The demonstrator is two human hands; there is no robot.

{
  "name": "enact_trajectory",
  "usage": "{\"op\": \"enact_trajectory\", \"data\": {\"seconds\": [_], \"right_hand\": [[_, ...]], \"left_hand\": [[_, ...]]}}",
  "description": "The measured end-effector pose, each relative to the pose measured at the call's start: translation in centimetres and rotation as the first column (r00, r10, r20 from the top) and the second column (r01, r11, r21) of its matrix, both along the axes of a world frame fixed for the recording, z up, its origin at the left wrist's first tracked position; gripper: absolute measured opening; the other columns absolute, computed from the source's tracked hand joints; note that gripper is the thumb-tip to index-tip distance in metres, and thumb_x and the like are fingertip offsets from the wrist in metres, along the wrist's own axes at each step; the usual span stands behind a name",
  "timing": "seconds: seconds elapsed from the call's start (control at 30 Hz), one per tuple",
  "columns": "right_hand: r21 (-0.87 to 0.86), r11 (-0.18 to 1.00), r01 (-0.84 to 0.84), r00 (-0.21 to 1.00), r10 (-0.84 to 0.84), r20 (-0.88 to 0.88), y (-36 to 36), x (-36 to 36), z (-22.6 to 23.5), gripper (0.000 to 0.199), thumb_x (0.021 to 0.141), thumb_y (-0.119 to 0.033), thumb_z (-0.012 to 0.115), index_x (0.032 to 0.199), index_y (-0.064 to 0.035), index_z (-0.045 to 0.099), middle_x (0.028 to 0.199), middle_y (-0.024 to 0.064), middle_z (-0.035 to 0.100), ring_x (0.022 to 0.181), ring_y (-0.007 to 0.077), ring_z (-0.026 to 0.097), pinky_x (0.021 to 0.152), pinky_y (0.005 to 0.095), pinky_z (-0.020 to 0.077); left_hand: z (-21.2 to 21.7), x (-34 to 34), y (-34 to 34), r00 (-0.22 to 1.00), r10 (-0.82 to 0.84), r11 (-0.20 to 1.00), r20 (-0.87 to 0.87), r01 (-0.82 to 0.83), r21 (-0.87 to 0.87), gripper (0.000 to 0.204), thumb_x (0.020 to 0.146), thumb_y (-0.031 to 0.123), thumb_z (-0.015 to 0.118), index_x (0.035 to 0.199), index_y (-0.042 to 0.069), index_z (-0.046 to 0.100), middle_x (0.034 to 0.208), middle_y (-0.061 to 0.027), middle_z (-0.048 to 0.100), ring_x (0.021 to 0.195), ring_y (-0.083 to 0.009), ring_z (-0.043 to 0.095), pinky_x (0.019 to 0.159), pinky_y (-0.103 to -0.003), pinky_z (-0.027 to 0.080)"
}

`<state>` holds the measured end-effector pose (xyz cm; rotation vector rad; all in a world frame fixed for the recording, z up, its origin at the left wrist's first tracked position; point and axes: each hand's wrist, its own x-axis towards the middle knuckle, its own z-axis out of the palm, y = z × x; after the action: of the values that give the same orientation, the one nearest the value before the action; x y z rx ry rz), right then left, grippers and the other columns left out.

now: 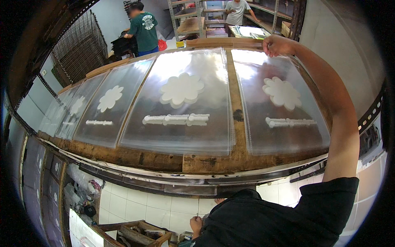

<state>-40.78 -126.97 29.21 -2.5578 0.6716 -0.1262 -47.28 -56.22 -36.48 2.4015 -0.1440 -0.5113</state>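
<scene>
My right arm stretches to the far edge of the table, and my right hand (276, 46) is closed in a pinch at the top edge of the rightmost clear plastic sheet (259, 142). White flower-shaped and bar-shaped prints (282, 93) mark that sheet. To its left lies a wider stack of clear plastic sheets (177, 138) with the same white prints. Low by my body, my left hand (196, 224) is closed, with a small thin tip showing above its fingers; what it holds is too small to name.
More printed sheets (98, 129) continue leftward along the long brown table (205, 162). Framed screens (53, 181) stand at lower left, near a wooden crate (144, 232). A person in a green shirt (144, 31) and another in grey (236, 12) are beyond the table, by metal shelves (187, 24).
</scene>
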Motion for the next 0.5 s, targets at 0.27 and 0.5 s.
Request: {"op": "enact_trajectory", "data": {"seconds": [0.27,0.5], "right_hand": [[-0.032,0.999,0.029,0.998,-0.031,-0.06,-0.4,0.4,-0.2,0.01,0.081,-0.006,0.059,0.09,-0.0058,0.064,0.085,0.0058,0.068,0.076,0.015,0.067,0.065,0.03,0.0559],[-0.004,0.999,0.033,0.998,-0.033,-0.049,-0.9,0.6,-0.5,0.012,0.08,-0.005,0.06,0.091,-0.0057,0.064,0.084,0.0061,0.068,0.075,0.015,0.066,0.065,0.0308,0.0562]], "left_hand": [[-0.1,1.0,-1.0,0.998,-0.006,1.0,0.058,0.007,-0.009,0.033,0.083,0.025,0.061,0.091,-0.005,0.073,0.085,-0.0292,0.068,0.083,-0.0444,0.067,0.08,-0.05,0.054],[0.0,-0.4,1.3,0.997,-0.049,0.998,-0.057,0.05,0.025,0.036,0.083,0.027,0.064,0.091,-0.007,0.073,0.082,-0.0287,0.069,0.08,-0.0442,0.069,0.077,-0.05,0.055]]}}
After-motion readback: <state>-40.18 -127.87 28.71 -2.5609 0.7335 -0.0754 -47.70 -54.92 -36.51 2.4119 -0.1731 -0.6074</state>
